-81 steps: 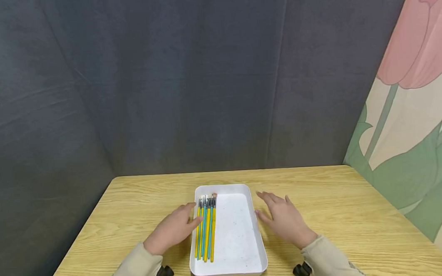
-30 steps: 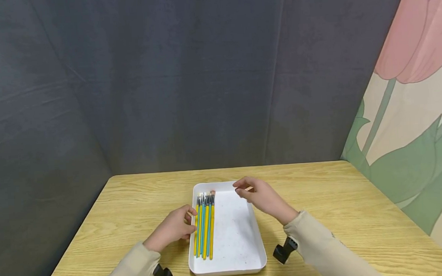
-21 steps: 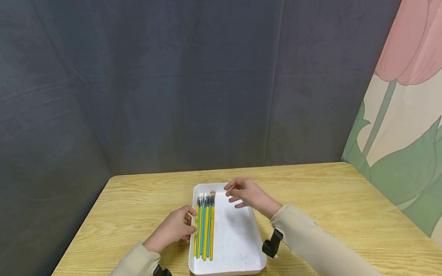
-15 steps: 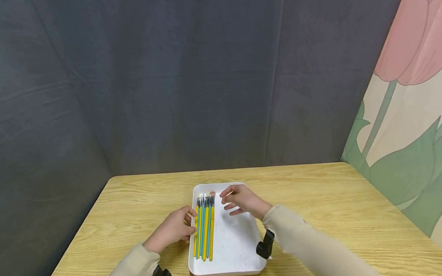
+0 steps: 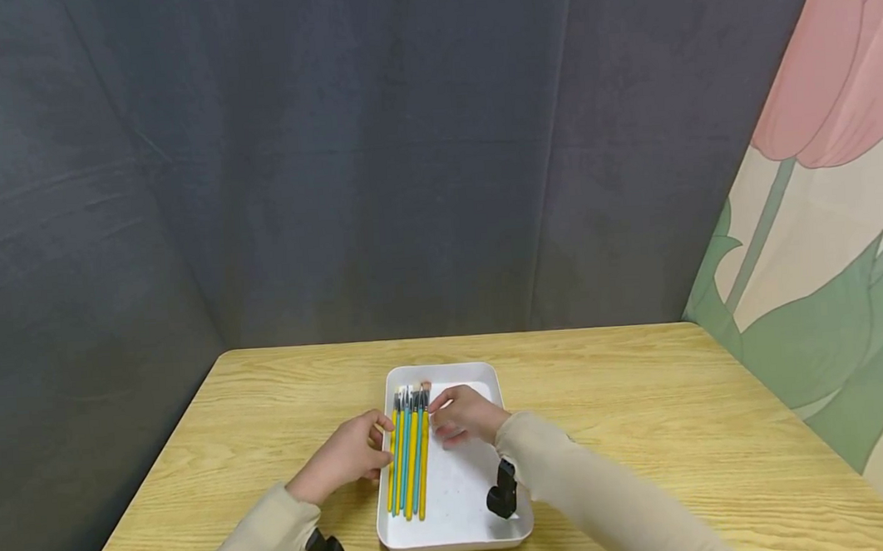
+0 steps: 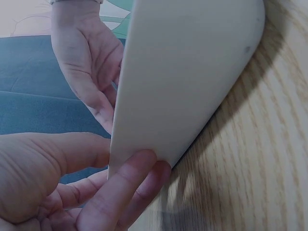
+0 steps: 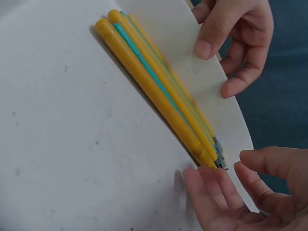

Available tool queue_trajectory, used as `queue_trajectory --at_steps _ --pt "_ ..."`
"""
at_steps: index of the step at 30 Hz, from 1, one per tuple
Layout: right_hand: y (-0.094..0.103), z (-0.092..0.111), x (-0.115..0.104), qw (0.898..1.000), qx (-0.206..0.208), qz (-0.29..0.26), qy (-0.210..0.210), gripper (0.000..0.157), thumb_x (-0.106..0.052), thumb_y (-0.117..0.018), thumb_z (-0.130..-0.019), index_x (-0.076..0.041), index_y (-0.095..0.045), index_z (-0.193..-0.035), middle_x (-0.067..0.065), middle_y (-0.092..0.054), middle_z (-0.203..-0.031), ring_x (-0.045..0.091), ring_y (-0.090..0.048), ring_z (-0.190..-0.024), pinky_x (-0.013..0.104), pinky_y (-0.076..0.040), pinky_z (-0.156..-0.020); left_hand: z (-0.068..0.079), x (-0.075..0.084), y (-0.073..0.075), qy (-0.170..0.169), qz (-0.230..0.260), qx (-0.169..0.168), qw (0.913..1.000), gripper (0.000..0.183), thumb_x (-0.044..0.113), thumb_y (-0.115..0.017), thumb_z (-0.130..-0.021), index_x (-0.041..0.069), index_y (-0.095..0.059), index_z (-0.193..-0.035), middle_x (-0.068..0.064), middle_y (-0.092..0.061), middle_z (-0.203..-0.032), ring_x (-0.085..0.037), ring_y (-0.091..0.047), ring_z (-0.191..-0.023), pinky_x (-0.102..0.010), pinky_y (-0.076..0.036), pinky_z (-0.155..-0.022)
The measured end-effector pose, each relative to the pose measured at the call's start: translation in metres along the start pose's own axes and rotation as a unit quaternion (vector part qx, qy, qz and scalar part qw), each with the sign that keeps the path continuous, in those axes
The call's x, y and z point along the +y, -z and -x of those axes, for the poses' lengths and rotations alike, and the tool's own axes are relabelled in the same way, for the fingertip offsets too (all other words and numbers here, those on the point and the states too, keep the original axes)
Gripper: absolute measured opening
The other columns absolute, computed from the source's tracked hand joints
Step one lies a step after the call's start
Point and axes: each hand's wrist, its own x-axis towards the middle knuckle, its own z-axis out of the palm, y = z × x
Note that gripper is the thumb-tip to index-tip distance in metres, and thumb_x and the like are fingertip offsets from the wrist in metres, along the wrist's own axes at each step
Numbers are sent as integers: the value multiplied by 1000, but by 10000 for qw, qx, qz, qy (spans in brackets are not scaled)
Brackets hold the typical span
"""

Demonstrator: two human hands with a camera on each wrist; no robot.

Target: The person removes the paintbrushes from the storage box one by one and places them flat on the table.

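A shallow white tray (image 5: 464,507) stands on the wooden table, with several yellow and turquoise paintbrushes (image 5: 409,468) lying side by side along its left wall, bristles away from me. My left hand (image 5: 348,451) holds the tray's left wall; in the left wrist view its fingers (image 6: 110,197) press the outer face, and in the right wrist view the thumb lies on the inner side. My right hand (image 5: 466,414) hovers over the tray, fingers loosely bent and holding nothing. Its fingertips are close beside the brushes' metal ends; whether they touch one cannot be told.
Bare wooden tabletop (image 5: 612,383) extends on both sides of the tray. A dark curtain (image 5: 376,162) hangs behind the table, and a wall with a painted tulip (image 5: 806,90) is at the right. A black wrist camera (image 5: 502,490) sits under the right sleeve, over the tray.
My right hand has come from the tray's right side, over its far right corner, then left and down toward the brushes. My left hand has taken hold of the tray's left wall.
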Motion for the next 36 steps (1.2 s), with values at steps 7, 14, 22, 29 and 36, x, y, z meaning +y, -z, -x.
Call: queue_trajectory --at_steps 7,14,22,29,36 --pt "-6 -7 5 10000 -44 -4 -30 18 2 -61 -86 1 -60 -104 10 -62 -87 16 -58 -68 31 -59 -61 0 0 0 5 -50 -24 10000 35 -3 -70 -80 0 -55 -111 -10 -54 -88 -16 -57 -60 -27 -53 -52" --pt "-12 -11 4 9996 63 257 -18 21 2 -66 -82 -2 -61 -102 5 -55 -73 12 -53 -58 25 -57 -55 1 1 0 46 -35 -50 10000 35 -3 -70 -81 0 -55 -112 -10 -54 -89 -17 -57 -62 -28 -54 -53" --pt "-19 -18 4 9984 283 475 -139 18 0 -71 -82 -3 -60 -96 3 -50 -64 10 -50 -50 21 -53 -48 1 1 1 41 -5 -53 10000 34 -4 -70 -81 0 -55 -111 -11 -54 -89 -17 -58 -62 -28 -55 -53" --pt "-22 -19 3 9976 379 544 -189 22 3 -73 -79 -1 -59 -95 4 -51 -63 10 -52 -47 22 -54 -48 0 1 1 35 -54 -54 10000 34 -4 -70 -81 0 -55 -111 -11 -54 -89 -17 -58 -62 -28 -55 -54" --pt "-24 -21 2 9975 422 521 -213 21 6 -72 -76 0 -59 -92 5 -53 -63 12 -54 -47 25 -56 -49 -2 0 1 26 -88 -104 9999 34 -2 -70 -81 0 -55 -112 -10 -54 -90 -16 -58 -63 -27 -54 -54"
